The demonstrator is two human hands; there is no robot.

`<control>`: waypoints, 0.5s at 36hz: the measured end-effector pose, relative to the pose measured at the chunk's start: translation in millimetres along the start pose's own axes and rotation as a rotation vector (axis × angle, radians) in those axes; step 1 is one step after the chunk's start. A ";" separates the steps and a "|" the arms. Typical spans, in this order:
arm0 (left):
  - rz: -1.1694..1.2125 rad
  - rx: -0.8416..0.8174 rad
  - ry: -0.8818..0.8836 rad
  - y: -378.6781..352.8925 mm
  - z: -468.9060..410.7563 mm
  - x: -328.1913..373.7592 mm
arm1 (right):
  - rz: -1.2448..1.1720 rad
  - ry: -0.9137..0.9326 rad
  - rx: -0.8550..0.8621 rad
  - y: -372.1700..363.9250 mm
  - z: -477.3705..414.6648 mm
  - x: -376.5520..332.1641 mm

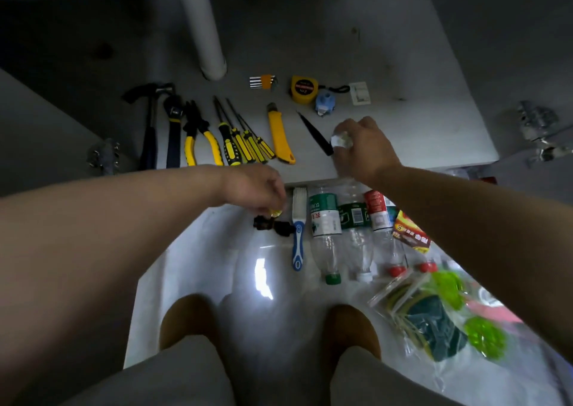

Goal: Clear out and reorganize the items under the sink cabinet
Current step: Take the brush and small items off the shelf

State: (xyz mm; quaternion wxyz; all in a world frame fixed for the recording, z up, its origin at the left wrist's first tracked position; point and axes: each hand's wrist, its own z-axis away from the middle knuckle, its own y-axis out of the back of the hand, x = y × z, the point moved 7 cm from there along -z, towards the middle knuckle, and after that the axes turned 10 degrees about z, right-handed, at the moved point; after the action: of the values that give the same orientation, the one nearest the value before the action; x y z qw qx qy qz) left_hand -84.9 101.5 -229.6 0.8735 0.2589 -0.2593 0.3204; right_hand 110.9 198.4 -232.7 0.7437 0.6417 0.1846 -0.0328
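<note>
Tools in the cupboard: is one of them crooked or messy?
Mostly tidy. The hammer, pliers, screwdrivers and yellow knife lie side by side in a row. Only the black pointed tool slants across, its end by the right hand. Nothing looks spilled or broken.

Dim cabinet floor point(341, 49), white glare on glossy floor tiles point(217, 250) near 6 o'clock, dark corners at 10 and 2 o'clock, edges bent, packets point(434, 319) blurred at 4 o'clock
</note>
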 end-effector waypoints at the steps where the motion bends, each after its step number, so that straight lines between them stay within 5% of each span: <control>1: 0.057 0.027 -0.041 4.0 -2.1 4.6 | 0.039 -0.002 0.002 -0.5 -4.4 -1.8; 6: 0.293 0.249 -0.198 13.8 -21.9 15.1 | 0.132 -0.063 0.037 3.8 -8.3 -2.3; 10: 0.149 0.349 -0.318 17.1 -35.7 26.4 | -0.112 -0.078 0.064 17.2 4.5 -5.8; 18: 0.245 0.339 -0.454 27.9 -33.3 46.5 | -0.580 -0.040 -0.243 20.9 12.9 -49.6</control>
State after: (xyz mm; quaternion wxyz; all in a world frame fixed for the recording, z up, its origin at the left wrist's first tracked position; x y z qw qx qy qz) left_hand -64.0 160.4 -217.2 0.6924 0.4325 -0.4202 0.3962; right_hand 73.7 180.2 -195.9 0.7780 0.4679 0.3479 -0.2339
